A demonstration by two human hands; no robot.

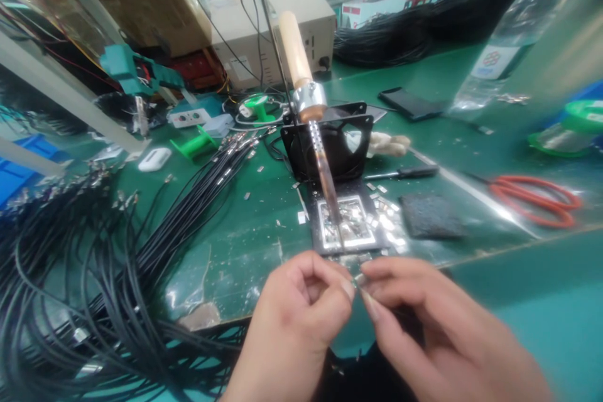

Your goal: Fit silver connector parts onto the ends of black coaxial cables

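My left hand [306, 308] is closed in a pinch just in front of the bench edge. Facing it, my right hand [419, 308] pinches with thumb and forefinger, the fingertips of both almost meeting. Between them shows a tiny shiny piece [358, 279], too small and blurred to name. Just beyond the fingers, a soldering iron [325, 169] with a wooden handle leans tip-down against a black fan frame [301, 147]. Its tip hangs over a small square tray [323, 226] of metal bits.
Bundled black cables [155, 245] cover the left side. Small metal pieces [387, 217] lie scattered near a dark sponge-like pad [431, 216]. Orange-handled scissors [537, 198], a screwdriver [414, 172], a phone [409, 103], a plastic bottle [499, 56] and a green spool [565, 132] are to the right.
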